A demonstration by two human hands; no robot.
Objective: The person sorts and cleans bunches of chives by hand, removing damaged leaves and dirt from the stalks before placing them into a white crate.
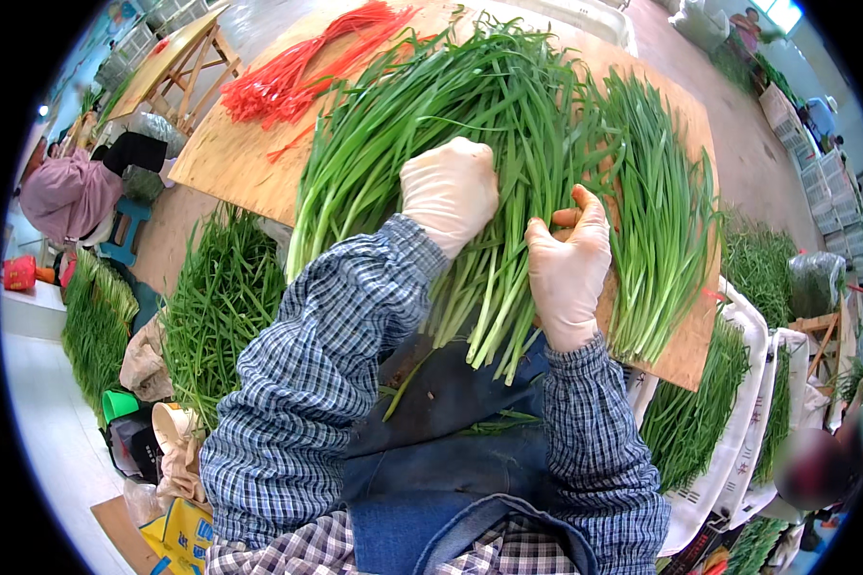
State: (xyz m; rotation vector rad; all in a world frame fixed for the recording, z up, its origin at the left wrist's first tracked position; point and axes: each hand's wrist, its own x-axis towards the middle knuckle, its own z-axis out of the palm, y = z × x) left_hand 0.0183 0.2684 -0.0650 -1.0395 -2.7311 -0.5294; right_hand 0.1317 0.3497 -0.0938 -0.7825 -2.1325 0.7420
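Note:
A wide heap of green garlic chives [355,158] lies on the wooden board [201,163] before me, its pale stem ends toward me. My left hand [454,195], in a pale glove, is closed on part of the heap; its fingertips are hidden. Some stems hang past the board's near edge over my dark apron [451,422]. Close to these stems, on the right, is my gloved right hand [573,273]. Its fingers are loosely bent, with a gap between thumb and forefinger and stained tips; nothing shows in it. A separate flat bunch of chives [657,220] lies at its right.
Red plastic ties [307,67] lie at the board's far left. More chives [225,307] stand piled left of me. White crates [743,383] with chives are on the right. A person in pink [67,196] sits at far left near a blue stool [127,230].

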